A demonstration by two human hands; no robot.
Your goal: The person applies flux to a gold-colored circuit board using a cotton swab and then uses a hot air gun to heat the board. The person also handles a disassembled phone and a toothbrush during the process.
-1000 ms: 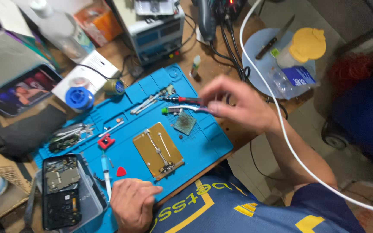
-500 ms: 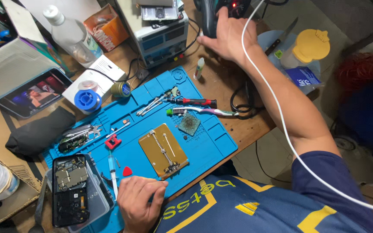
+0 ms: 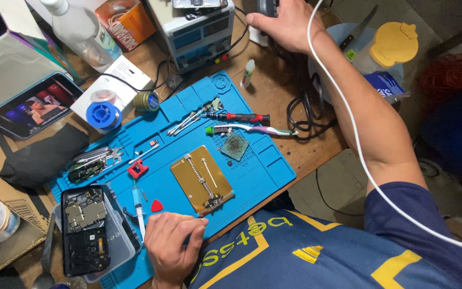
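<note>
Head view: the right hand (image 3: 282, 24) is closed around a dark object cut off at the top edge, its kind unclear; the left hand (image 3: 171, 247) rests on the blue silicone work mat (image 3: 263, 166), fingers curled, gripping nothing, just beside the gold rectangular circuit-board holder (image 3: 202, 179); 1 red-handled screwdriver (image 3: 239, 116), 1 toothbrush (image 3: 249, 129) and an opened black phone (image 3: 84, 230) lie around; wooden bench (image 3: 274, 88) beneath.

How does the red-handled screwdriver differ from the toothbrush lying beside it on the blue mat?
The screwdriver has a red and black handle and a thin metal shaft; the toothbrush is white and pink with a green bristled head. The screwdriver is shorter, the toothbrush longer. Both lie flat, nearly parallel, heads pointing the same way, on the blue mat.
</note>
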